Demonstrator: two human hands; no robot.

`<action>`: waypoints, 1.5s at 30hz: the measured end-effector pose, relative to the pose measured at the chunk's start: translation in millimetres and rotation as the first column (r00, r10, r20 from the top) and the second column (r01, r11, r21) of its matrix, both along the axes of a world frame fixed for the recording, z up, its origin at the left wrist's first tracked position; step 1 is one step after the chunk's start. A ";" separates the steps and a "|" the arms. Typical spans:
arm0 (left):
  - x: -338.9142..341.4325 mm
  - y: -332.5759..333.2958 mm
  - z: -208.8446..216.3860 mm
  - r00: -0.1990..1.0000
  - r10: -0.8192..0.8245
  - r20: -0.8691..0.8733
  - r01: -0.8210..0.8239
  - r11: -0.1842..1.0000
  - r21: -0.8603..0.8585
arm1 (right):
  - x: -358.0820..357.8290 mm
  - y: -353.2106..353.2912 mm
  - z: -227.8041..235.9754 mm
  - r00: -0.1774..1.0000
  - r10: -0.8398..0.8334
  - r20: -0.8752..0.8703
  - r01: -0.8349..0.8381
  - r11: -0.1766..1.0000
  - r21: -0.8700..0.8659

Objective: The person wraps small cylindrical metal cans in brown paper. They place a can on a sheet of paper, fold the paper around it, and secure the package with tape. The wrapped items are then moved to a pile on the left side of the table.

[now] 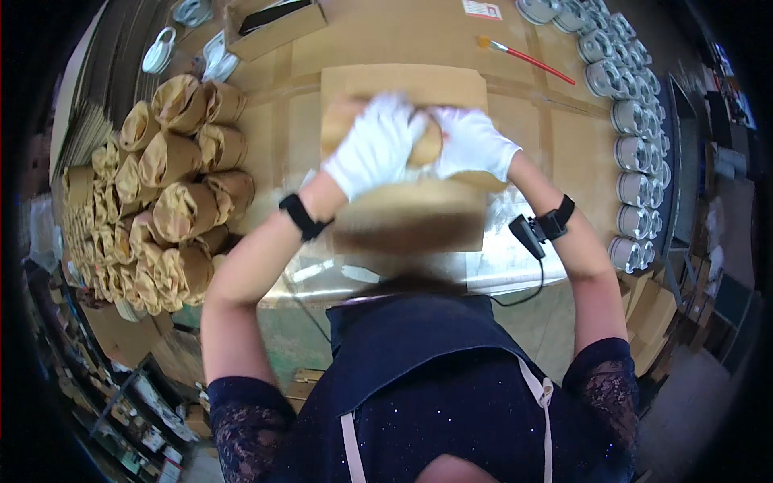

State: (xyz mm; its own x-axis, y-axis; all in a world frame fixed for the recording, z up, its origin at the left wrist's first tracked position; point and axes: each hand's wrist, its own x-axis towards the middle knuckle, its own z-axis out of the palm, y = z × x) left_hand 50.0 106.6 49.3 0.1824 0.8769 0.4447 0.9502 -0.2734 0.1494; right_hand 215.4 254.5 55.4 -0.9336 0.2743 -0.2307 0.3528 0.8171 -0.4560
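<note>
While wrapped in crinkled kraft paper, a rounded bundle (428,143) sits gripped by both cotton-gloved hands: left hand (374,145), right hand (475,145).

Object under both gloved hands mostly hidden: left hand (377,143) and right hand (473,143) cover it, only a brown patch (429,145) shows between them; kind and shape can't tell. Whether fingers clamp it or just press, can't tell. Near edge of the paper sheet (411,216) motion-blurred, outline smeared. Wrapped bundles (173,201) at far left shrink into the dark rim, count unclear. Metal cans (636,145) on right: lower ones cut by table edge, details too small. Shelf items (153,427) lower left too small, dim.
</note>
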 end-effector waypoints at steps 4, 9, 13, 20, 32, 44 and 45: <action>3.9 10.4 -1.5 0.979 0.021 0.202 0.075 0.887 -0.456 | 6.8 3.7 26.7 0.953 0.073 0.295 -0.060 0.997 -0.054; -46.6 49.2 -13.0 0.934 0.332 0.129 -0.257 0.879 -0.401 | 10.1 19.8 -14.6 0.956 0.024 -0.292 0.117 0.883 0.455; -30.0 1.9 -95.1 0.960 0.241 -0.141 -0.255 0.963 -0.089 | 6.5 15.7 -53.3 0.796 -0.092 -0.599 0.336 0.889 0.310; -17.8 29.0 -50.9 0.712 0.626 0.318 -0.592 0.779 -0.207 | 11.7 4.0 -52.9 0.756 -0.149 -0.637 0.367 0.903 0.225; 49.1 28.7 -105.9 -0.183 0.523 0.833 -0.391 0.738 -0.549 | 20.3 -4.5 -53.6 0.699 -0.591 -0.403 0.625 0.779 -0.058; -68.3 -103.5 6.9 -0.488 0.339 0.804 -0.140 0.879 -0.456 | -4.6 -108.4 16.6 0.774 -0.061 -0.630 0.151 0.984 0.091; -79.6 -124.2 49.2 -0.358 0.413 0.838 -0.262 0.817 -0.514 | 2.2 -104.4 -2.5 0.729 -0.108 -0.676 0.228 0.970 0.091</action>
